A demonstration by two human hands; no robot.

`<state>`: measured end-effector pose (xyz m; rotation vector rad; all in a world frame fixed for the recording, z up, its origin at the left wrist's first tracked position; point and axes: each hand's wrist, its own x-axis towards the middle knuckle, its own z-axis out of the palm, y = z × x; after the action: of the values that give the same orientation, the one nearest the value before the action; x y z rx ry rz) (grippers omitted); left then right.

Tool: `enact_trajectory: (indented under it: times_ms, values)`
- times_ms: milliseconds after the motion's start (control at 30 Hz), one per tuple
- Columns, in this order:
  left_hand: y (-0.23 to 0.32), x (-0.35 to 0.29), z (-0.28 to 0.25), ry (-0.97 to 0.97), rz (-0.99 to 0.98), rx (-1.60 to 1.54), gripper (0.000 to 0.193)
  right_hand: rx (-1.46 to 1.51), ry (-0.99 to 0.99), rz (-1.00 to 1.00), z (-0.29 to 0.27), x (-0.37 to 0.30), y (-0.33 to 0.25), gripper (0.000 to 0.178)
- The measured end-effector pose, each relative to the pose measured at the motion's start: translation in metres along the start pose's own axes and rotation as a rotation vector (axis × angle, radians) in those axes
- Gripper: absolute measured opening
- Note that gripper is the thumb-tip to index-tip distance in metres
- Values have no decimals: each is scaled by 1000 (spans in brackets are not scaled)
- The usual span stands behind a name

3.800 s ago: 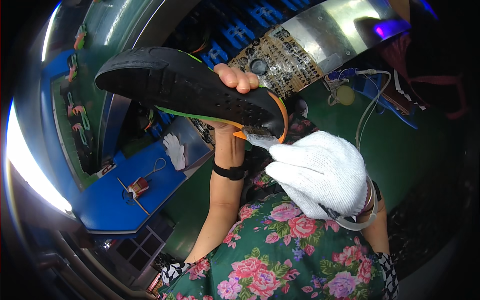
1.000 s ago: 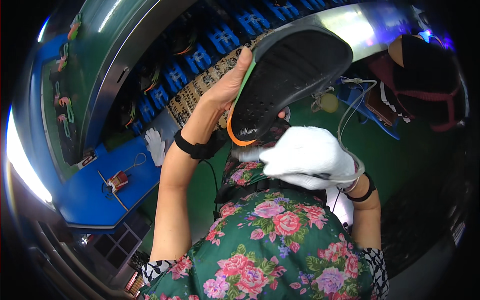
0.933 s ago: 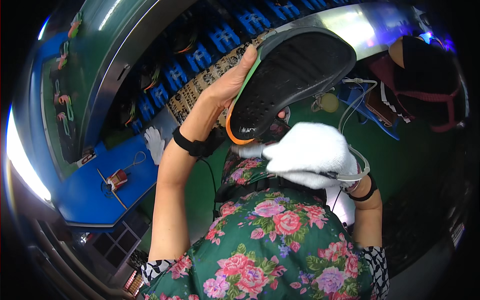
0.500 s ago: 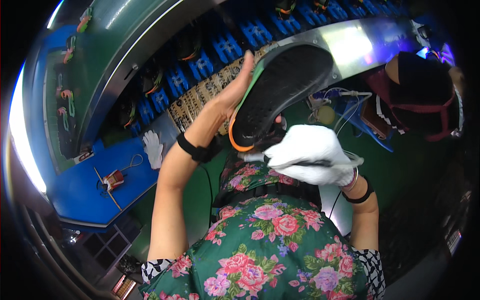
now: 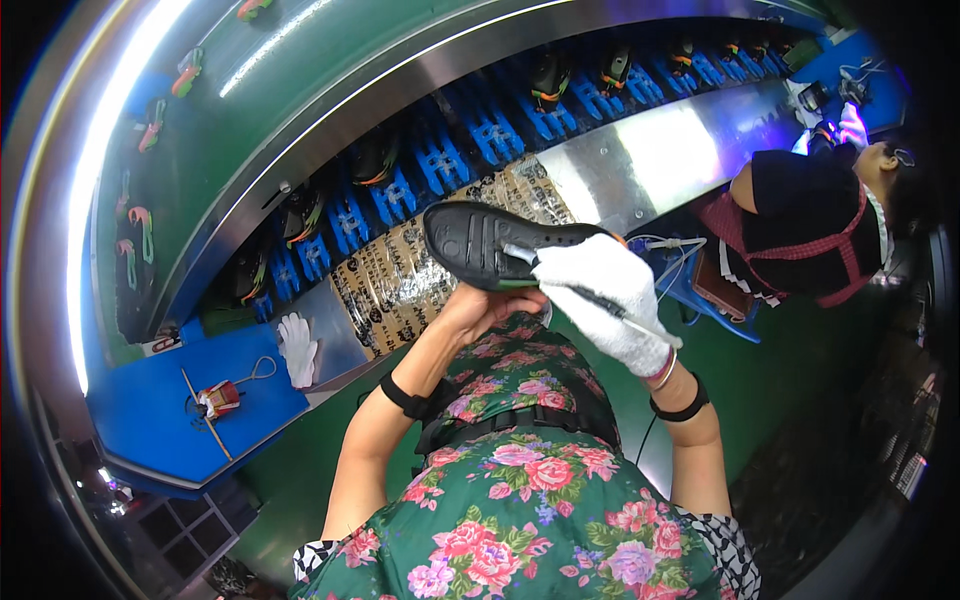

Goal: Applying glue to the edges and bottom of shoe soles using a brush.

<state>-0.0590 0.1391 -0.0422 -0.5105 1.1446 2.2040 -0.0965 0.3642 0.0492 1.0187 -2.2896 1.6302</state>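
My bare left hand (image 5: 484, 314) grips a black shoe sole (image 5: 462, 240) from below, its fingers curled under the near edge. The sole's grooved face is turned up toward me, and a bit of orange shows at its right end. My right hand (image 5: 606, 292), in a white glove, is closed round a slim brush (image 5: 622, 318) with a thin dark and pale handle. The brush's pale tip rests on or just over the middle of the sole. The glove hides the sole's right part.
Beyond my hands runs a conveyor with blue racks (image 5: 497, 138) carrying black and orange shoe parts. A taped cardboard strip (image 5: 385, 285) lines its metal ledge. On the left, a blue table (image 5: 150, 425) bears a red can (image 5: 222, 398) and a white glove (image 5: 297, 350). A co-worker (image 5: 800, 215) sits at right.
The sole has been turned from its smooth, hollow face to its grooved face and swung sideways. My left hand has moved under it, and the brush tip has come onto it.
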Motion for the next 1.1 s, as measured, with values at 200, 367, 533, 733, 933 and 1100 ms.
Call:
enact_trajectory:
  times_ms: [200, 367, 533, 733, 933, 1100]
  values:
    - [8, -11, -3, -249, 152, -789, 72, -41, 96, 12, 6, -1, -19, 23]
    - [8, -16, 11, -329, 167, -633, 86, -125, 162, -69, -3, 4, -32, 24]
    - [11, -16, 44, -367, 188, -771, 101, -102, 144, -78, -4, 9, -38, 26]
    - [13, -22, 60, -299, 118, -773, 99, -29, 116, -19, 7, 16, -36, 42]
    - [2, -13, 40, -171, 175, -578, 73, -188, 110, -146, 19, 29, -41, 33]
    - [6, -9, 35, -281, 250, -602, 80, 31, 240, -16, 15, 27, -39, 32]
